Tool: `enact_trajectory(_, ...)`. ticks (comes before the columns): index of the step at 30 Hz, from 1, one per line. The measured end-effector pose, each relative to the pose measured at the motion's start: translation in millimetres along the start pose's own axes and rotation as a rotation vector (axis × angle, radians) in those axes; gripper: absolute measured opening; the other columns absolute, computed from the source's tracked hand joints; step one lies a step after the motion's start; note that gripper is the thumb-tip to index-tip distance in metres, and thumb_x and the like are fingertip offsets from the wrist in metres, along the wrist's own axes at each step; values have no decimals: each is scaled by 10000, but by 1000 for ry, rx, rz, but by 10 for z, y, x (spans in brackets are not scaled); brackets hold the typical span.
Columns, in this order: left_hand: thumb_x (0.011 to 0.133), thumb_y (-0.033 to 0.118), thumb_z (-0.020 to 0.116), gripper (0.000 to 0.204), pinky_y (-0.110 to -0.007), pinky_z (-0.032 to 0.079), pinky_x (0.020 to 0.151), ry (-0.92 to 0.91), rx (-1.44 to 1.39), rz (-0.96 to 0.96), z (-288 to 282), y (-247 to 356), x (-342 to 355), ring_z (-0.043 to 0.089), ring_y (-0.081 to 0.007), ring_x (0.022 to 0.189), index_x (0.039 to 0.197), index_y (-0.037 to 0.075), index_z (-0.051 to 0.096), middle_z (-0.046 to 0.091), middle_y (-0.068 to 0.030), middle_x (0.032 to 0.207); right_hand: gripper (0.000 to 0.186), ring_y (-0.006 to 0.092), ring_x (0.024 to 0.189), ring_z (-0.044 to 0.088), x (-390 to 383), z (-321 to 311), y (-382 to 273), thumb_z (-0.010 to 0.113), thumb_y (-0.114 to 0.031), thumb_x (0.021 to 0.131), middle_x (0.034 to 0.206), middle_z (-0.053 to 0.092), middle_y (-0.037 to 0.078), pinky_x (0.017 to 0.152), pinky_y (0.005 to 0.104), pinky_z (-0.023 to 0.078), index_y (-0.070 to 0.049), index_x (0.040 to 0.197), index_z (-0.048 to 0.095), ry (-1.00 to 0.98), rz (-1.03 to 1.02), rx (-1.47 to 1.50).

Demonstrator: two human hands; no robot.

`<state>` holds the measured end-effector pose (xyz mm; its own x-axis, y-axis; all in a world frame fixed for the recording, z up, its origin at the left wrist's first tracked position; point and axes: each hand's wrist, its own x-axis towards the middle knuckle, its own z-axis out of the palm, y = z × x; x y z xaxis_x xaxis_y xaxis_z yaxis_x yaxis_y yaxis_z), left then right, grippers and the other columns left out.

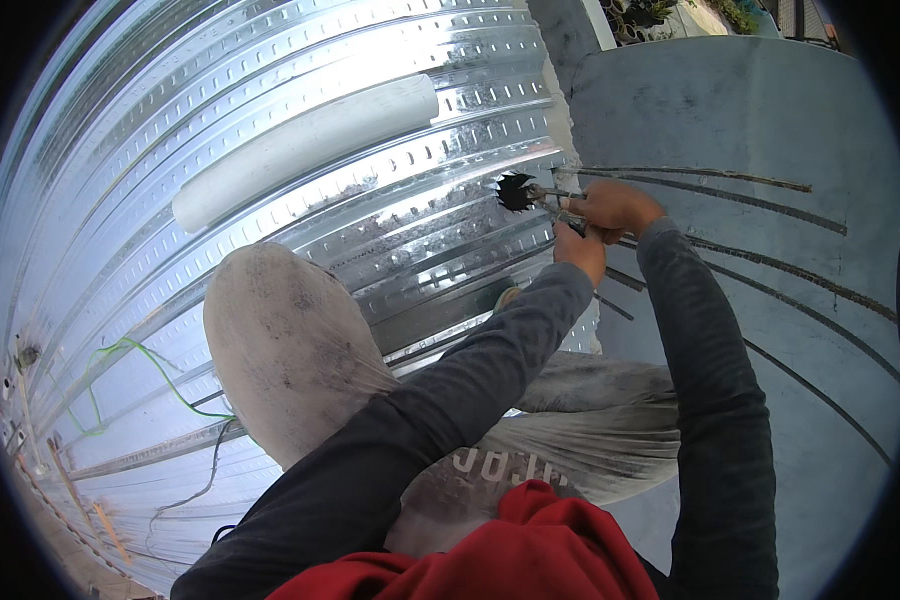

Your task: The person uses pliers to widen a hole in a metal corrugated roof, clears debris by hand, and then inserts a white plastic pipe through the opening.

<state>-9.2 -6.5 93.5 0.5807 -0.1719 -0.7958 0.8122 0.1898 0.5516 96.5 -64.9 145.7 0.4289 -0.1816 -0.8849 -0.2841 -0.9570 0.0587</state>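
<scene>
Ahead of me the corrugated metal decking (420,230) has a jagged dark hole (513,191) near its right edge, with thin metal pieces (548,195) at it. My right hand (615,210) is closed just right of the hole, among these pieces; what it grips is unclear. My left hand (580,252) is just below, closed on a dark-handled tool (574,226), mostly hidden by my fingers. Steel bars (730,184) stick out from the decking's edge beside both hands, over the grey concrete surface.
A white pipe (305,150) lies on the decking left of the hole. Green wire (145,350) and a grey cable (195,495) run at lower left. A grey concrete wall (710,100) bounds the right side. My bent knee (290,340) rests at center left.
</scene>
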Motion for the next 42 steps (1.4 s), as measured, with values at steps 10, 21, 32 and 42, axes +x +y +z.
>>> enact_trajectory(10, 977, 363, 609, 449, -409, 454, 893, -286, -914, -257, 8, -361, 120, 532, -191, 940, 1276, 33, 545, 551, -68, 1096, 247, 356, 846, 723, 182, 22, -4, 664, -243, 824, 897, 743, 179, 709, 460, 545, -26, 890, 761, -23, -122, -733)
enact_trajectory(21, 1050, 423, 464, 432, -431, 483, 1007, -568, -1239, -428, 274, -310, 811, 622, -255, 1151, 1261, 69, 595, 656, -101, 1260, 288, 232, 818, 699, -139, 544, 317, 706, -147, 793, 927, 692, 94, 621, 362, 551, -50, 1063, 719, 571, -328, -1215)
enact_trajectory(32, 1053, 454, 439, 440, -441, 495, 984, -597, -1279, -447, 16, -526, 1213, 629, -279, 1125, 1217, 76, 593, 661, -118, 1215, 162, 231, 860, 726, 286, 555, -110, 713, -147, 778, 925, 748, 59, 533, 396, 573, -123, 919, 789, 250, -252, -1316)
enact_trajectory(42, 1044, 521, 434, 481, -412, 505, 989, -647, -1452, -366, -255, -529, 1027, 630, -260, 1125, 1225, 101, 586, 664, -71, 1206, 169, 238, 777, 742, 422, 623, -417, 670, -156, 870, 905, 758, 40, 567, 369, 597, -111, 989, 782, 145, -262, -1341)
